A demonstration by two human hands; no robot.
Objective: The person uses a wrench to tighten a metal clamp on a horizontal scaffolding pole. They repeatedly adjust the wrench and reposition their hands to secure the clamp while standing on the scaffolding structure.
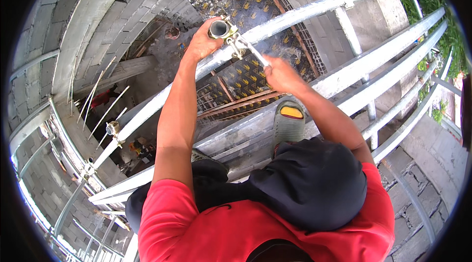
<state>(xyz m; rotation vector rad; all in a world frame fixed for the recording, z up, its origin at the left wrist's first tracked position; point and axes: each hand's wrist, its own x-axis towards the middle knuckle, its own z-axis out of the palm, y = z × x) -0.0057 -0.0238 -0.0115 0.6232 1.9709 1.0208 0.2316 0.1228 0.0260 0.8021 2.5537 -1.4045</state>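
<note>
My left hand [202,42] is closed around the top of a short upright scaffold tube [220,28], whose hollow end faces up. A metal scaffold coupler [238,45] joins that tube to a long horizontal tube [275,22] crossing in front of me. In my right hand [284,75] is a silver spanner [255,55], its far end at the coupler's bolt. Beneath the right hand, my shoe sole with a yellow patch [291,112] shows over the metal planks.
Another upright tube with a coupler [113,127] stands farther left along the horizontal tube. Long metal planks [344,76] run under me. Far below lie patterned dark panels [246,72] and rubble. Block walls [118,16] rise at left; thin rods [96,90] stick up near them.
</note>
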